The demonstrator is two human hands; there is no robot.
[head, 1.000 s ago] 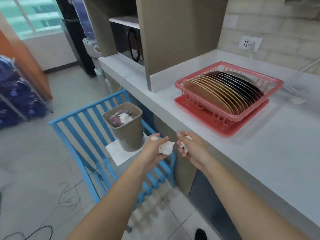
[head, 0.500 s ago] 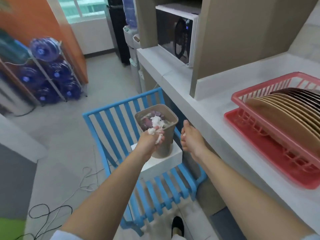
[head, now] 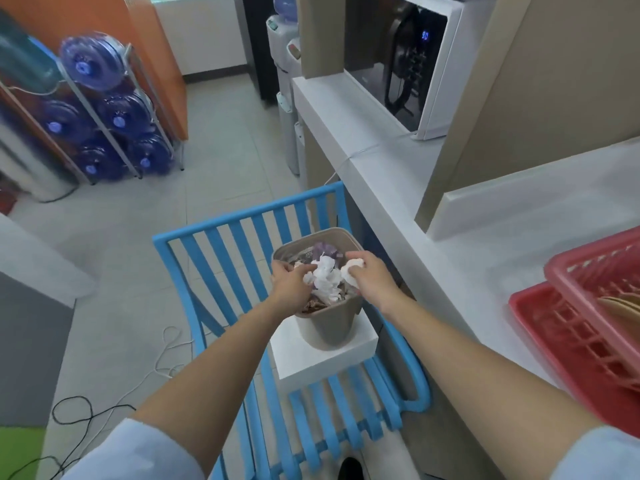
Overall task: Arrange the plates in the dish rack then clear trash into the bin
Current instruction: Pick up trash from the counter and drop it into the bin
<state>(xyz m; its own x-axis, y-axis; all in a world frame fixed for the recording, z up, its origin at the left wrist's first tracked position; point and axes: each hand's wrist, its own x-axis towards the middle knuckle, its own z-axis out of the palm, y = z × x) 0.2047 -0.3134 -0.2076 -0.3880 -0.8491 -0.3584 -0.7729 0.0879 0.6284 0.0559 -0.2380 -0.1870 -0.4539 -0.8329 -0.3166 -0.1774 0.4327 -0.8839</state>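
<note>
A taupe bin (head: 329, 327) stands on a white block on a blue chair, filled with crumpled white paper (head: 325, 284) and other trash. Both my hands are over its mouth. My left hand (head: 289, 284) lies on the trash at the bin's left side, fingers curled into the paper. My right hand (head: 372, 275) grips a crumpled white tissue (head: 349, 271) above the bin's right side. The red dish rack (head: 588, 271) stands on the counter at the right edge, a tan plate (head: 623, 308) showing in it.
The blue slatted chair (head: 242, 244) stands against the white counter (head: 485, 258). A microwave (head: 419, 64) sits on the counter further back. Water bottles on a metal rack (head: 100, 112) stand far left. Cables (head: 79, 420) lie on the tiled floor.
Both hands have moved forward from beside the counter to over the bin. The left hand now lies on the trash inside; the right holds its tissue over the opening.
</note>
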